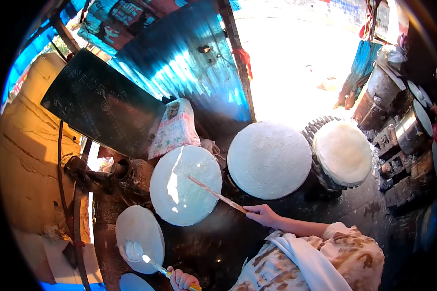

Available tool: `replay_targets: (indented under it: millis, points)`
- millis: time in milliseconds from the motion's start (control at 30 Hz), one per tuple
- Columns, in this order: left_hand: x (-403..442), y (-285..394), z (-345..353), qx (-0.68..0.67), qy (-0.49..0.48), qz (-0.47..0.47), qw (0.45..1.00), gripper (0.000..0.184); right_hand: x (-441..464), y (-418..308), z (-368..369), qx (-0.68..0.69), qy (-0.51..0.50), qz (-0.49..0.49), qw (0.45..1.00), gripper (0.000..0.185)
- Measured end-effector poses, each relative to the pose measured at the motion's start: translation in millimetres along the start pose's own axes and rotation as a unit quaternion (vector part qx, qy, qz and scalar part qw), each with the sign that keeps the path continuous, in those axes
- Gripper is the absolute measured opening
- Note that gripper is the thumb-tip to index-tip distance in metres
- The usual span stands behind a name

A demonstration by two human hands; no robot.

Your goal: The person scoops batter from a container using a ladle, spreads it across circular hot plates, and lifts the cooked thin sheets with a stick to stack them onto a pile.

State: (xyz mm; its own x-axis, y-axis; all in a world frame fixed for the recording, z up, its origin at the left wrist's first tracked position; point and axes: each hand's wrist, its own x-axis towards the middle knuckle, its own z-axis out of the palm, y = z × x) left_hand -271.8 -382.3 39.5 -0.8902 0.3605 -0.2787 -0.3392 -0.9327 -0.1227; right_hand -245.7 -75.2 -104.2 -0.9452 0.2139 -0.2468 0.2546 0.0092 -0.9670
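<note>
My right hand (262, 214) is closed around a thin wooden stick (216, 193). The stick's tip lies over a round, pale disc (201, 206) with a bright streak and a few bright spots on its surface. At the lower edge, my left hand (183, 280) wraps around the yellow-and-white handle of a ladle (153, 264). Its round bowl is at a pale round surface (143, 230), perhaps a vessel of white liquid; I cannot tell whether the bowl is dipped in. Part of another pale round thing (133, 282) shows below.
A large white disc (269, 160) and a cream-coloured one (342, 153) stand to the right. Behind are a printed sack (177, 128), a dark board (102, 102) and corrugated sheet metal (184, 58). Metal drums (412, 126) line the right side. Cardboard (34, 160) covers the left.
</note>
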Motion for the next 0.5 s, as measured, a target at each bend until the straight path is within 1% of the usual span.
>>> replay_targets:
  millis: [33,67,100,167,200,267,300,333,367,400,433,467,500]
  points:
    - [7,-5,3,0.052,0.022,0.026,0.998,0.029,8,-7,-6,0.027,0.055,0.011,0.998,0.036]
    - [11,2,-10,0.067,-0.021,-0.024,0.997,0.030,17,-10,-13,0.043,0.074,0.011,0.996,0.035]
    - [17,-5,-6,0.074,-0.016,-0.029,0.997,0.030,28,-5,-17,0.052,0.099,-0.016,0.994,0.034]
    - [20,-28,-1,0.052,0.001,-0.057,0.997,0.027,48,7,-26,0.047,0.119,-0.023,0.992,0.034]
    - [20,-49,5,0.046,0.029,-0.034,0.998,0.024,50,15,-25,0.052,0.124,-0.012,0.991,0.034]
    - [22,-71,3,0.056,0.067,-0.038,0.995,0.022,51,31,-24,-0.033,0.114,-0.072,0.990,0.034]
    - [20,-77,1,0.062,0.090,-0.037,0.993,0.021,45,41,-23,-0.034,0.110,-0.068,0.991,0.034]
    - [19,-59,-35,0.048,0.004,-0.078,0.996,0.027,35,53,-20,-0.047,0.037,-0.064,0.996,0.034]
    - [15,-67,-31,0.047,0.003,-0.075,0.996,0.027,27,54,-20,-0.060,-0.036,-0.060,0.996,0.034]
    - [10,-75,-27,0.036,0.043,-0.067,0.996,0.020,18,54,-22,-0.034,-0.059,-0.052,0.996,0.034]
    - [7,-82,-24,0.026,0.084,-0.061,0.994,0.018,14,57,-25,-0.034,-0.061,-0.051,0.996,0.034]
    - [2,-88,-26,0.026,0.089,-0.061,0.994,0.018,6,62,-27,-0.018,-0.037,-0.046,0.998,0.032]
    - [-4,-91,-28,0.066,0.086,-0.051,0.993,0.018,-5,54,-31,-0.001,-0.012,-0.038,0.999,0.030]
